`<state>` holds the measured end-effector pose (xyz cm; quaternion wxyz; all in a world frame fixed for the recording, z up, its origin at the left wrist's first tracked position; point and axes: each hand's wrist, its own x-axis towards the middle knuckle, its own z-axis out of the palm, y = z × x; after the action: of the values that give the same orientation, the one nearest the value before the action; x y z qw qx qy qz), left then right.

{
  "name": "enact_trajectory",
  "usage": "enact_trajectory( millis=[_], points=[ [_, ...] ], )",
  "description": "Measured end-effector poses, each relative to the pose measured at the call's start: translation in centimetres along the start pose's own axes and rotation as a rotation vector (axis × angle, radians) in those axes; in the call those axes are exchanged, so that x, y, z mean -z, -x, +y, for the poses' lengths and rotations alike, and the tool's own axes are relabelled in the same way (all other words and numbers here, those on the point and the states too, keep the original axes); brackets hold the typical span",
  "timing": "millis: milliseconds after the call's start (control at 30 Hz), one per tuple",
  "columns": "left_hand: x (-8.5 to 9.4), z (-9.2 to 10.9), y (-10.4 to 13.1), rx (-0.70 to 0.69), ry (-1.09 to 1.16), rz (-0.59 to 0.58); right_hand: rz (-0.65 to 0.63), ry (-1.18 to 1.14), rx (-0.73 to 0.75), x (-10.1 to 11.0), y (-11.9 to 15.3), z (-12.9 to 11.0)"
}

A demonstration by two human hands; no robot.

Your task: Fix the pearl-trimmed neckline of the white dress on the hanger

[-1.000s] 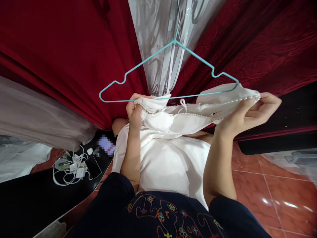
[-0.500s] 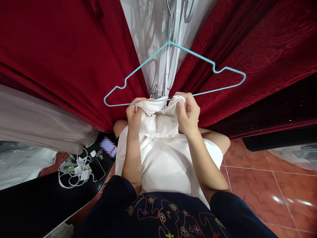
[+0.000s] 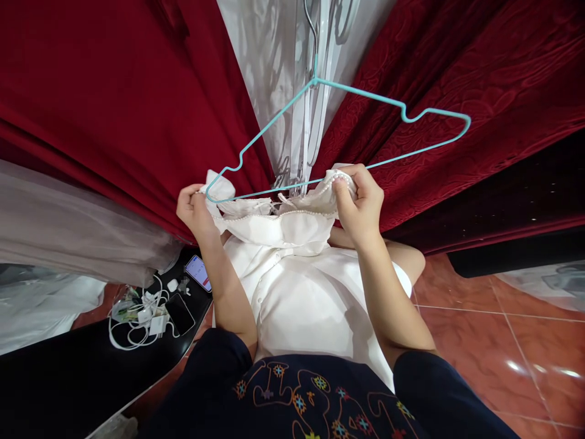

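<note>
A white dress with pearl-like beads along its neckline lies over my lap, its bodice raised. My left hand is closed on the dress's left strap, which is drawn out around the left end of the light blue hanger. My right hand pinches the beaded strap on the other side, close to the hanger's lower bar. That hanger hangs by its metal hook in front of me, and its right end sticks out bare past my right hand.
Red curtains hang on both sides, with white straps or hangers between them. On a black bench at left lie a lit phone, a dark phone and tangled white cables. Red floor tiles show at right.
My left hand has moved left with its strap, widening the top of the dress to the hanger's left end. The hanger has shifted right, and my right hand slightly right.
</note>
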<state>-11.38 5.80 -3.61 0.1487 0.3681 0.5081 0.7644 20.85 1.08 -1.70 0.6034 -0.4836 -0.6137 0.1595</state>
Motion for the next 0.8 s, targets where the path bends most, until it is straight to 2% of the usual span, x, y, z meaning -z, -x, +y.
enact_trajectory(
  millis=[67,200,367,467,633,800],
  points=[
    [-0.4,1.1,-1.6,-0.115,-0.014,0.035,-0.004,-0.003,-0.007,0.0,-0.1,0.0],
    [-2.2,4.3,-3.2,-0.283,0.02,-0.107,-0.013,-0.017,-0.018,0.0,0.0,-0.1],
    [-5.4,8.3,-1.3,-0.259,-0.105,-0.395,0.014,-0.047,0.001,-0.4,0.4,-0.2],
    [-6.7,9.3,0.4,-0.239,-0.146,-0.405,0.037,-0.037,-0.004,-0.5,0.5,0.0],
    [-6.2,10.0,2.3,-0.134,-0.216,-0.387,0.083,-0.025,0.015,-0.4,0.4,0.4],
    [-4.6,11.5,2.6,-0.088,-0.374,-0.467,0.081,-0.012,0.004,-0.1,0.2,0.6]
  ],
)
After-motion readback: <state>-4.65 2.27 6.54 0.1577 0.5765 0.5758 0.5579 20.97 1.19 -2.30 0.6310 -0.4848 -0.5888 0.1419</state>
